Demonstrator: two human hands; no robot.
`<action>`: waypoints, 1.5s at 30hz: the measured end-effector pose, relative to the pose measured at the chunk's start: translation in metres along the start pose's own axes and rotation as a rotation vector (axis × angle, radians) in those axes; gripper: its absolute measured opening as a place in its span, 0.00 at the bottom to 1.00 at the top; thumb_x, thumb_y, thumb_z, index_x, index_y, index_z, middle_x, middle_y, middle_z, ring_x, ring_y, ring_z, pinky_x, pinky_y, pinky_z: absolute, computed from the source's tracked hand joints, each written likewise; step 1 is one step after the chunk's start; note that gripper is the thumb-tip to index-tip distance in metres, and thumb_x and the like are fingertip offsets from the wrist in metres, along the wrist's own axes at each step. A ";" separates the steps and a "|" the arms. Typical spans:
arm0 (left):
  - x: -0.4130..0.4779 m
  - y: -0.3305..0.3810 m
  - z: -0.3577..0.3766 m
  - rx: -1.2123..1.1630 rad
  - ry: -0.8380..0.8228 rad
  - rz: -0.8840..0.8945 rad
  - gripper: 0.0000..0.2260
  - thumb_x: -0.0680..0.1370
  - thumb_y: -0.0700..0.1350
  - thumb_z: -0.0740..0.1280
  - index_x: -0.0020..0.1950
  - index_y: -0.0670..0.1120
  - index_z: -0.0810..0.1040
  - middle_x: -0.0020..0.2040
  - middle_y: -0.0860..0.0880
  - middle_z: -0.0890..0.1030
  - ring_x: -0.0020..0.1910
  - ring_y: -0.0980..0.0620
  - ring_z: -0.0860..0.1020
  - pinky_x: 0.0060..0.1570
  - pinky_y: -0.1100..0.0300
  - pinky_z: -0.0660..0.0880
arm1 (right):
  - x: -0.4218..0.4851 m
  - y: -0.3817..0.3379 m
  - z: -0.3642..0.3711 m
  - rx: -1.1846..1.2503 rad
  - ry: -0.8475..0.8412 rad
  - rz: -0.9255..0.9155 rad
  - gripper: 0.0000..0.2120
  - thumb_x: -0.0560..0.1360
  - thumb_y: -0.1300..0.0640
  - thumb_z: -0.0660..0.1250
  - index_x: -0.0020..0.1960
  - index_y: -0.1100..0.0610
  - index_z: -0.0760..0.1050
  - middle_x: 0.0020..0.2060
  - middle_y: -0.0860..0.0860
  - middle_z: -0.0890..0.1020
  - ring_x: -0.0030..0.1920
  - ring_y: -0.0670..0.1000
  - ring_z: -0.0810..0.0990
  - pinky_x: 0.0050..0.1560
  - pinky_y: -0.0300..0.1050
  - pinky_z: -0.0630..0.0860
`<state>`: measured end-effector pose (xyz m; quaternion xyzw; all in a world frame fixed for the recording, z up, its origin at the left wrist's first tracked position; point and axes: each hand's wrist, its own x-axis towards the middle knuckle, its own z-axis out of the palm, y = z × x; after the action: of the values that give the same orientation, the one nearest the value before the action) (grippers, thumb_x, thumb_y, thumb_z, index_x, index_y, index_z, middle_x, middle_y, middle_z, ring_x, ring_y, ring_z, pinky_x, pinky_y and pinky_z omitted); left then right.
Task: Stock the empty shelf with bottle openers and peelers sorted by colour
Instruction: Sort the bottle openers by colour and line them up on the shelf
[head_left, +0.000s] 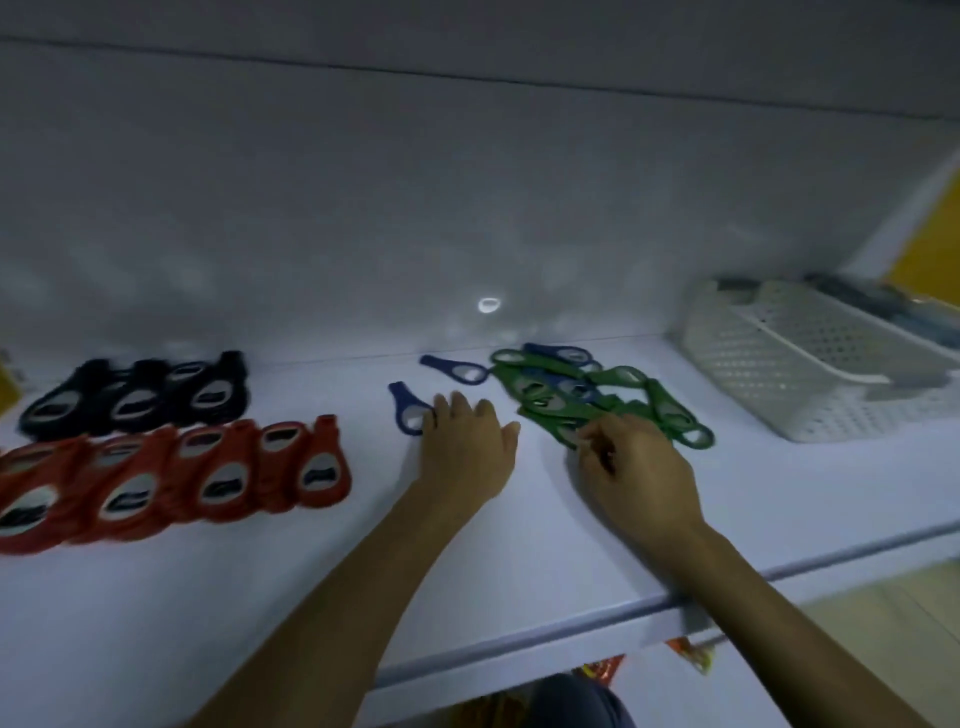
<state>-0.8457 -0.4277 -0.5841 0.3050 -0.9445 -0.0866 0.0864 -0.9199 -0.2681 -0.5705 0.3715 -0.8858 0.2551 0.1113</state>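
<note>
Left hand (462, 452) lies flat, fingertips touching a lone blue opener (406, 415); right hand (636, 467) curls at near edge of green-blue opener pile (654, 405), grip unclear.

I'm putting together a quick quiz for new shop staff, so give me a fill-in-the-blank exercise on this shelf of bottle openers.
1. The front row of bottle openers on the left is coloured ____.
2. The left hand touches a bottle opener coloured ____.
3. The right hand reaches into a mixed pile of blue and ____ openers.
4. The white basket stands at the ____ end of the shelf.

Missing words: red; blue; green; right.
</note>
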 end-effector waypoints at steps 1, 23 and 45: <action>0.001 0.004 0.004 -0.100 0.045 0.075 0.22 0.82 0.53 0.53 0.71 0.42 0.66 0.72 0.38 0.64 0.71 0.39 0.61 0.69 0.48 0.59 | 0.001 0.002 0.002 -0.016 0.012 -0.005 0.07 0.73 0.56 0.66 0.49 0.56 0.79 0.45 0.53 0.80 0.48 0.55 0.76 0.38 0.44 0.70; 0.001 -0.001 0.002 -0.618 0.401 0.242 0.23 0.78 0.35 0.61 0.72 0.45 0.64 0.60 0.43 0.77 0.56 0.44 0.77 0.53 0.53 0.75 | 0.043 -0.042 0.011 1.209 -0.122 0.178 0.25 0.82 0.49 0.54 0.35 0.57 0.81 0.29 0.52 0.82 0.30 0.47 0.79 0.33 0.34 0.74; 0.008 -0.013 -0.012 -1.470 0.158 -0.285 0.10 0.80 0.52 0.61 0.47 0.47 0.77 0.37 0.50 0.81 0.36 0.53 0.80 0.35 0.62 0.76 | 0.033 -0.054 0.033 0.246 0.039 -0.596 0.10 0.73 0.60 0.61 0.46 0.58 0.81 0.37 0.51 0.83 0.35 0.54 0.79 0.38 0.50 0.75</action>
<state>-0.8422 -0.4437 -0.5745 0.2933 -0.5856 -0.6830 0.3233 -0.9043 -0.3377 -0.5655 0.6203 -0.6982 0.3234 0.1522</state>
